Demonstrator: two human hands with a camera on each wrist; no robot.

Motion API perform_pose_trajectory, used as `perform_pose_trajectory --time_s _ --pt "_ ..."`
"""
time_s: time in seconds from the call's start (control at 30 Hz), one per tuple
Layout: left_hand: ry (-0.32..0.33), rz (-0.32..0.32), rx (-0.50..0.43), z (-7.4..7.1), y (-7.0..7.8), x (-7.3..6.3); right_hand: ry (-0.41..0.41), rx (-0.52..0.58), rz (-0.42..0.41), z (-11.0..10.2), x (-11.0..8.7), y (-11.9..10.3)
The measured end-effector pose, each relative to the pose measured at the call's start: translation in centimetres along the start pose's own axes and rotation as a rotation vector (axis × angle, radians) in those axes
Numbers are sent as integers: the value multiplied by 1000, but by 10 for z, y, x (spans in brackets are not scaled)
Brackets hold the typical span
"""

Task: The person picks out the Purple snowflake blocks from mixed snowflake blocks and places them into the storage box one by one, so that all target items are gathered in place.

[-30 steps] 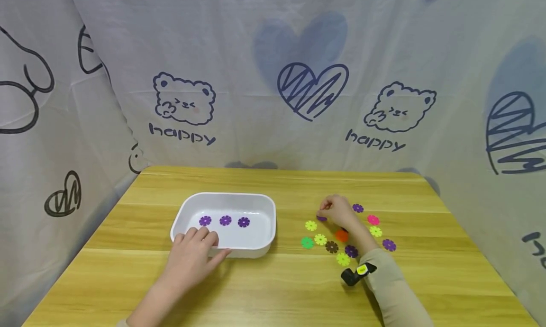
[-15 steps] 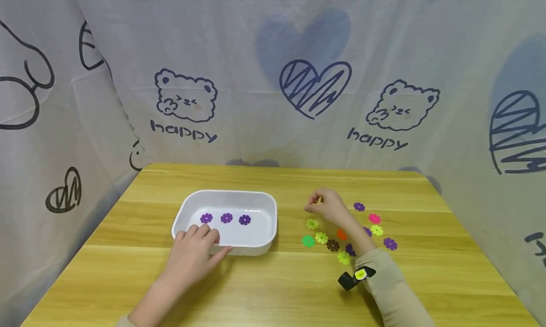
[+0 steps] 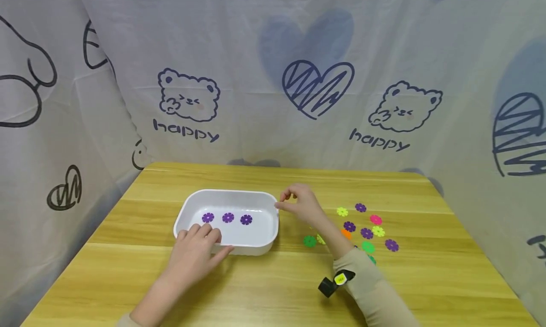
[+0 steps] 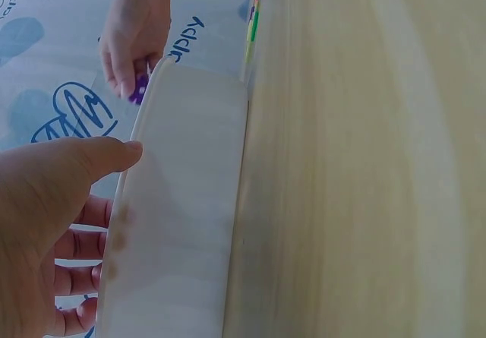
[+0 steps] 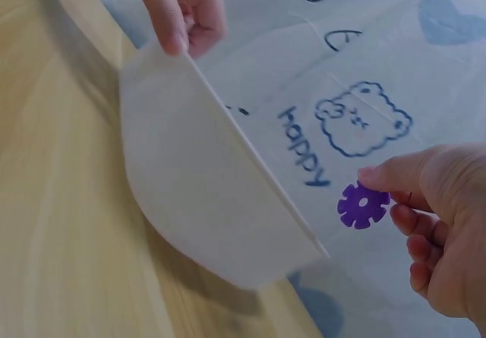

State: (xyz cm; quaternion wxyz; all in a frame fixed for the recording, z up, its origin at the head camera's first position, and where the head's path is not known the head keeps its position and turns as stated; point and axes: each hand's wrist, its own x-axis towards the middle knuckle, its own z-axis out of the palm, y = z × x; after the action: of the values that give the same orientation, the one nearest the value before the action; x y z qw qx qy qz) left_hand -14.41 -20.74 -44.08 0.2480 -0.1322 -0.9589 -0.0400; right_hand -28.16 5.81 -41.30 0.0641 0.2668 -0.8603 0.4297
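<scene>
My left hand (image 3: 194, 251) holds the near rim of a white plastic basin (image 3: 251, 250), thumb on the outside and fingers over the inner side. Three purple snowflake discs (image 3: 228, 217) lie in a row on the basin's floor. At the basin's right rim is my right hand (image 3: 303, 204), raised above the table. Between its thumb and index finger it pinches another purple snowflake disc (image 5: 364, 204), plainly seen in the right wrist view. The left wrist view shows this disc too, just past the basin's edge.
Loose snowflake discs lie scattered right of the basin, among them a pink disc (image 3: 376, 220), a green disc (image 3: 309, 241) and a purple disc (image 3: 391, 245). My right forearm covers some. A printed cloth (image 3: 251, 128) hangs behind the wooden table (image 3: 264, 294).
My right hand has picked a purple disc up from the scattered ones and carried it left to the basin's right rim. The left hand keeps its place on the near rim.
</scene>
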Motion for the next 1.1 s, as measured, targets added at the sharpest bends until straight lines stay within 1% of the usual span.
perform_pose_trajectory --time_s 0.1,0.17,0.3,0.47,0.63,0.73,0.9,1.1 --pt "-8 0 2 0 0 1 -22 -5 -6 13 5 -4" --pt "-12 -1 1 0 1 1 -40 1 6 22 7 -6" --pt "-18 -1 2 -1 2 1 -67 -4 49 36 10 -7" --pt "-27 -7 5 -1 1 1 -83 -54 110 47 12 -3" --pt "-23 -9 7 -1 0 1 -88 -95 149 49 13 0" --pt "-16 -5 11 -1 1 0 -95 -94 157 48 13 0" --pt "-5 1 20 -1 2 0 -87 -86 136 46 13 0" --pt "1 3 19 -2 3 0 -17 -65 89 38 7 4"
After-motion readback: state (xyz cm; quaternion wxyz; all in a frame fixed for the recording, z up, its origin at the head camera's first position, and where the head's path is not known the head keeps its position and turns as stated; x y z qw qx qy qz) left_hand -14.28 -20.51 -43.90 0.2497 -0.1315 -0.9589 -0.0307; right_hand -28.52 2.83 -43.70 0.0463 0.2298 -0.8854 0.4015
